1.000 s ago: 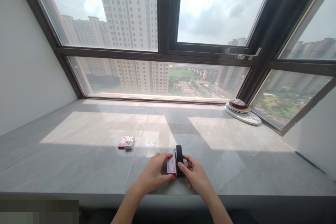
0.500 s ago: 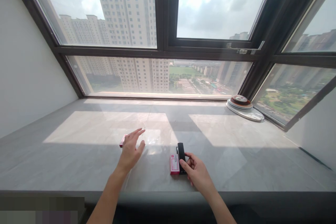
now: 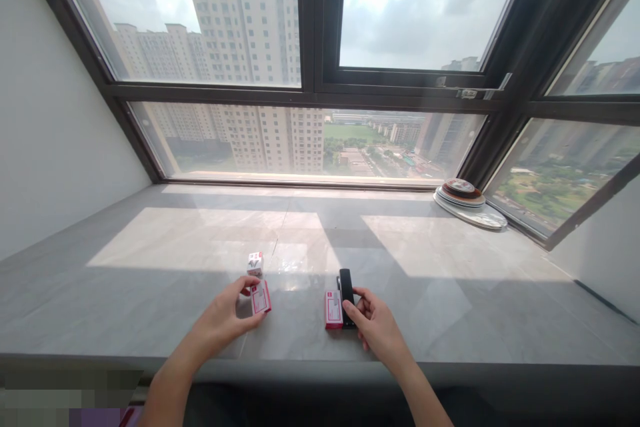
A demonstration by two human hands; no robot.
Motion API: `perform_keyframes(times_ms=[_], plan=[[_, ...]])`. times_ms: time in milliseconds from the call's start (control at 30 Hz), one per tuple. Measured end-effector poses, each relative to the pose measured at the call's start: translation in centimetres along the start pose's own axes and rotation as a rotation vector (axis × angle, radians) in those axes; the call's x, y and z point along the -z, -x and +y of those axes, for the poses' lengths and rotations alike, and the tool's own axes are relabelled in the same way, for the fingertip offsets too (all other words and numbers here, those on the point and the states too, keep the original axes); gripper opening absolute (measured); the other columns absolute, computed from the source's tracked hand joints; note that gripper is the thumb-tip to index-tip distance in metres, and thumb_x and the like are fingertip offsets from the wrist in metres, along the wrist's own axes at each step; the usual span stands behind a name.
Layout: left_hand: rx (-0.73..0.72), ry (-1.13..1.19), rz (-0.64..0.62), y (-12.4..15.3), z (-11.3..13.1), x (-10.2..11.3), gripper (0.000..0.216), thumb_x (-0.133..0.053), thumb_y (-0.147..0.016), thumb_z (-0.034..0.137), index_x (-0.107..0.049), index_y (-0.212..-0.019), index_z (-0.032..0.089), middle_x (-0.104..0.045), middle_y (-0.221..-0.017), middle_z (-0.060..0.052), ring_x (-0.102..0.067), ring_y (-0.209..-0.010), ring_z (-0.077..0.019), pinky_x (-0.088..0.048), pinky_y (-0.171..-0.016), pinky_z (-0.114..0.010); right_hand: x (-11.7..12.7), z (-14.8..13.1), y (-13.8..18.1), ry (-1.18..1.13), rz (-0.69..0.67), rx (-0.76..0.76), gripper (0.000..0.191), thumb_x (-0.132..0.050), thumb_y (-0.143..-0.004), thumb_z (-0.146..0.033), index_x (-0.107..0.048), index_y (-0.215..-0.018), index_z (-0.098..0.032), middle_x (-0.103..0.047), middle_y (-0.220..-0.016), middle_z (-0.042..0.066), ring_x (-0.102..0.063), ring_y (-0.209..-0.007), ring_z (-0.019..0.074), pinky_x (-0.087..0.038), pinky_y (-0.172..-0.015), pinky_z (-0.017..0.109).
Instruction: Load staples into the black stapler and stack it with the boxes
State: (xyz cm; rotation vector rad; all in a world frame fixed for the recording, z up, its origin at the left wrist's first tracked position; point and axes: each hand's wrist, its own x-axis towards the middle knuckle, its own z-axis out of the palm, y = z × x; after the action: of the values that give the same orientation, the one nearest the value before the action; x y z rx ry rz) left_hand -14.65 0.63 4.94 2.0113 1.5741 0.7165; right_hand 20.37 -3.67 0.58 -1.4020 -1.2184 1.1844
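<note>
My left hand [image 3: 227, 317] holds a small pink-and-white box [image 3: 261, 298] at the countertop, thumb at its near end and fingers at its far end. Just beyond that box sits a small white box [image 3: 255, 263] with dark and pink print. My right hand [image 3: 375, 323] has its thumb and fingers on the sides of a black stapler [image 3: 345, 285], which lies pointing away from me. Against the stapler's left side rests a second pink-and-white box [image 3: 333, 310], similar to the one in my left hand.
A grey stone-look countertop [image 3: 165, 307] runs below large windows with a dark frame [image 3: 310, 100]. At the back right corner stands a stack of plates [image 3: 467, 203]. The counter's front edge is close to me, and a white wall [image 3: 60, 120] bounds the left side.
My left hand has come back toward me and closed on a pink-and-white box. The white box behind it now shows. My right hand stays on the stapler.
</note>
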Motion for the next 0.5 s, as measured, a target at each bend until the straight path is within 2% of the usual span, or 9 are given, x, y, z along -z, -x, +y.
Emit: perform_keyframes(times_ms=[133,233,367,433,500], plan=[[-0.219,0.171,-0.053,-0.6,7.4,-3.8,0.054,-0.072,-0.079,0.038,-0.058,-0.131,0.028,-0.065,-0.127,-0.005,-0.06,-0.116,-0.0256,-0.048,-0.102,-0.038,0.0,0.1,0.0,-0.003,0.0,0.008,0.062,-0.065,-0.085,-0.065,-0.057,-0.128,-0.021,-0.047,-0.072,-0.006,-0.048,-0.045,0.0102,-0.039,-0.033,0.021],[-0.287,0.235,-0.154,-1.7,10.4,-6.9,0.055,-0.076,-0.077,0.035,-0.061,-0.13,0.029,-0.065,-0.127,-0.005,-0.06,-0.118,-0.0257,-0.047,-0.104,-0.038,0.0,0.2,-0.1,0.007,-0.001,0.012,0.064,-0.064,-0.084,-0.066,-0.056,-0.129,-0.02,-0.048,-0.072,-0.006,-0.049,-0.044,0.0101,-0.039,-0.033,0.021],[-0.267,0.298,-0.238,-2.3,11.3,-9.7,0.065,-0.083,-0.073,0.037,-0.059,-0.133,0.03,-0.065,-0.127,-0.005,-0.061,-0.116,-0.0262,-0.049,-0.101,-0.038,0.1,0.1,-0.1,0.026,-0.007,0.011,0.065,-0.062,-0.085,-0.068,-0.058,-0.127,-0.019,-0.049,-0.071,-0.006,-0.049,-0.044,0.0112,-0.036,-0.034,0.022],[-0.292,0.293,-0.21,-2.2,10.9,-9.7,0.073,-0.084,-0.072,0.042,-0.056,-0.139,0.031,-0.059,-0.136,-0.006,-0.055,-0.125,-0.0272,-0.046,-0.106,-0.039,0.2,0.0,0.0,0.038,0.02,0.027,0.065,-0.061,-0.086,-0.068,-0.059,-0.128,-0.019,-0.049,-0.071,-0.005,-0.049,-0.046,0.0114,-0.038,-0.037,0.023],[-0.29,0.253,-0.1,-2.4,9.8,-8.5,0.068,-0.077,-0.079,0.049,-0.055,-0.14,0.032,-0.055,-0.141,-0.006,-0.051,-0.129,-0.0265,-0.043,-0.109,-0.038,0.4,-0.1,0.3,0.071,0.085,0.065,0.065,-0.063,-0.086,-0.066,-0.06,-0.13,-0.018,-0.049,-0.071,-0.004,-0.051,-0.054,0.0124,-0.044,-0.048,0.024]])
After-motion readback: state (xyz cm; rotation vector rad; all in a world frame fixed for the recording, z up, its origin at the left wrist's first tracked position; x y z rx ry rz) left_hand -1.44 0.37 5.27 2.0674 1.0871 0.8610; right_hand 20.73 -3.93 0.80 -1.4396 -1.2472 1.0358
